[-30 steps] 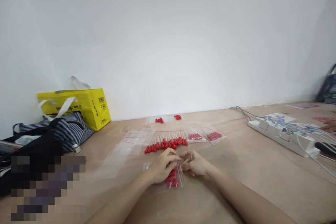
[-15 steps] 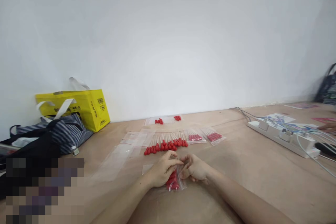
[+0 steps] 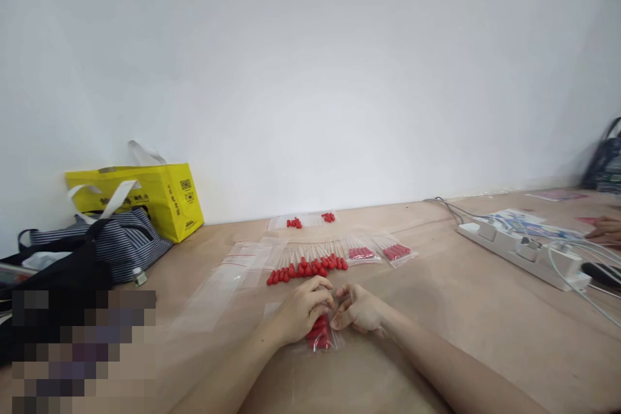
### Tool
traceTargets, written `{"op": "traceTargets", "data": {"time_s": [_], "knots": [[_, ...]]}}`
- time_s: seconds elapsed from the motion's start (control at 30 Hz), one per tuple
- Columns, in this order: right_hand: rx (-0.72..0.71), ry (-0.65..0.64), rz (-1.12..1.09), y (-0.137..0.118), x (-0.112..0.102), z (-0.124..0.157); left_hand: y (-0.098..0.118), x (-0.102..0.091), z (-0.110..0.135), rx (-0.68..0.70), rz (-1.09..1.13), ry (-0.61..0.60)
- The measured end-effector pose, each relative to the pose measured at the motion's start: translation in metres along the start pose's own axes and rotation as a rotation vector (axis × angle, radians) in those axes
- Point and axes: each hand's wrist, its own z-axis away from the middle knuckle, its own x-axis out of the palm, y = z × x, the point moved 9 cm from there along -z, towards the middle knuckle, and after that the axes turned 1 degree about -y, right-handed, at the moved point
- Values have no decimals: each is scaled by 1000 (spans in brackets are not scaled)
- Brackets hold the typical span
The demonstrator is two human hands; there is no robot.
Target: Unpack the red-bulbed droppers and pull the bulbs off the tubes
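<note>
A small clear plastic bag with red-tipped sticks inside lies on the brown table. My left hand and my right hand both pinch its top edge, fingertips almost touching. Just beyond them lies a row of loose red-tipped sticks. Two filled bags sit to the right of that row. A stack of flat clear bags lies to the left.
A yellow bag, a striped bag and a black bag stand at the left by the white wall. A white power strip with cables lies at the right. Another person's hand rests at the far right edge.
My two hands have drawn slightly closer together on the bag's top edge. The bag has barely shifted.
</note>
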Motion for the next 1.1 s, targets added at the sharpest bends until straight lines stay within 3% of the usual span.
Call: {"op": "traceTargets", "data": {"time_s": [0.23,0.63,0.9,1.1], "knots": [[-73,-32,-91,-4,3,-1,9,6,-4,89,-108,-108],[-105,-74,-111,-9,6,3,8,8,-4,67,-87,-150],[-97,-150,-38,-5,8,-2,6,6,-3,71,-28,-65],[-67,-124,-8,-6,6,1,6,3,0,95,-19,8]]}}
